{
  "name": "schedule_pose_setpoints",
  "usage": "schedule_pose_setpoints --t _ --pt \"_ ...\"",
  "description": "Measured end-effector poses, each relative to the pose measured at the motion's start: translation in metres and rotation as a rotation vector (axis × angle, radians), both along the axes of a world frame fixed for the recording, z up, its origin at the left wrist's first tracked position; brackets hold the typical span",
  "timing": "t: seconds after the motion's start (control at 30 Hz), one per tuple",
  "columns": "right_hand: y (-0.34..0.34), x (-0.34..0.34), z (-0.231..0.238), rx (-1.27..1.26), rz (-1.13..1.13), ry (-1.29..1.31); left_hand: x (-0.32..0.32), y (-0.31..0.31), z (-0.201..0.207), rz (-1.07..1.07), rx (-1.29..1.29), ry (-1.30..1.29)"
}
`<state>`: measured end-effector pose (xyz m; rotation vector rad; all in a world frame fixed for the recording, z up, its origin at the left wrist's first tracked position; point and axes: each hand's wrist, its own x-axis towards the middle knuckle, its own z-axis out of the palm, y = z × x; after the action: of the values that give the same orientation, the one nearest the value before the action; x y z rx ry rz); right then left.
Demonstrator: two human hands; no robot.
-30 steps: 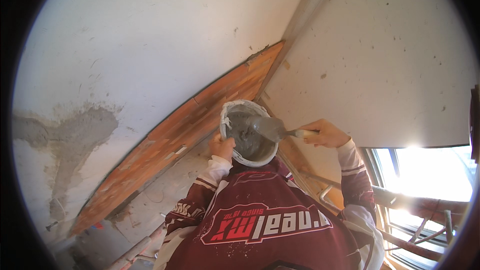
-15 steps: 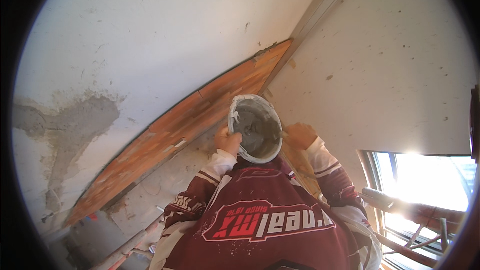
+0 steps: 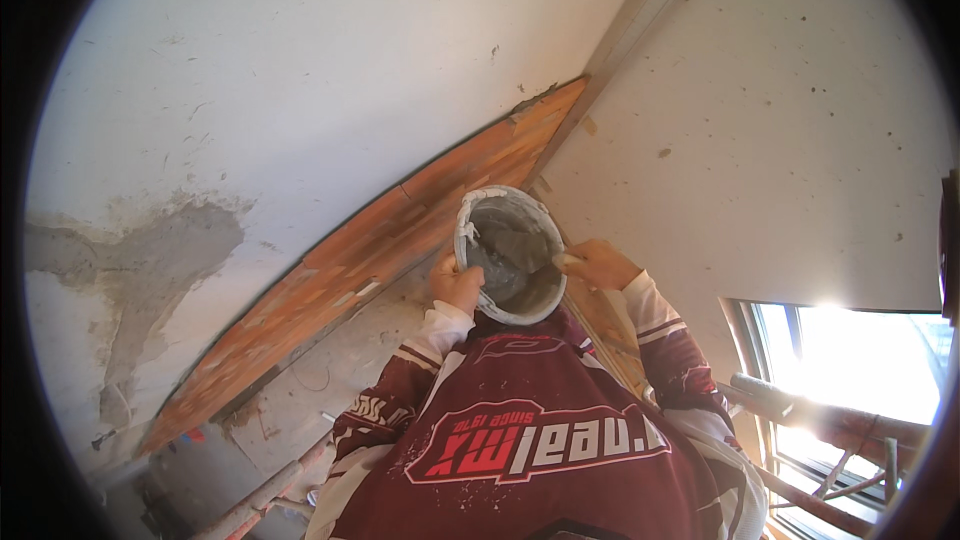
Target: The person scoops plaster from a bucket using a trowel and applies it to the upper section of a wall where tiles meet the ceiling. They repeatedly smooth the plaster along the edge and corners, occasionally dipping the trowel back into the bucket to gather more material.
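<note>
In front of my chest is a round bucket (image 3: pixel 547 302) with a crusted pale rim, its mouth facing up toward me. Wet grey mortar (image 3: pixel 492 268) lies inside. My left hand (image 3: pixel 457 285) grips the left rim, thumb over the edge and fingers outside. On the other side, my right hand (image 3: pixel 603 265) is closed round the pale handle of a trowel. Its mortar-smeared blade (image 3: pixel 518 250) reaches into the bucket, over the mortar. The blade's exact outline is hard to tell from the mortar.
A band of orange-brown brick-like pieces (image 3: pixel 345 250) runs along the white wall (image 3: pixel 330 70) to the corner. Grey plaster (image 3: pixel 185 240) patches that wall at left. Scaffold-like tubes (image 3: pixel 810 415) stand by a bright window (image 3: pixel 850 350) at right; another tube (image 3: pixel 260 495) crosses the lower left.
The trowel blade has come into view inside the bucket, above the mortar. My right hand has turned and shifted slightly; my left hand keeps its hold on the rim.
</note>
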<state>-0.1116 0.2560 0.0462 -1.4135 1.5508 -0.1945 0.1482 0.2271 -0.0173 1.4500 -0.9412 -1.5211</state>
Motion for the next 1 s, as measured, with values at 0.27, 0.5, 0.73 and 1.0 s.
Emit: schedule_pose_setpoints --t 0.27,0.5,0.73,1.0 --pt "0.020 -0.016 0.025 0.173 -0.202 -0.394 0.002 -0.004 -0.003 0.041 0.078 0.042" --pt "0.020 -0.041 0.076 0.052 -0.328 -0.281 0.002 -0.007 0.010 0.028 0.096 -0.029" --pt "-0.032 -0.061 0.161 -0.331 -0.210 0.222 0.003 -0.005 -0.015 0.041 0.094 0.093" --pt "-0.106 -0.064 0.170 -0.950 0.266 1.238 0.004 -0.003 -0.008 0.042 0.075 0.048"
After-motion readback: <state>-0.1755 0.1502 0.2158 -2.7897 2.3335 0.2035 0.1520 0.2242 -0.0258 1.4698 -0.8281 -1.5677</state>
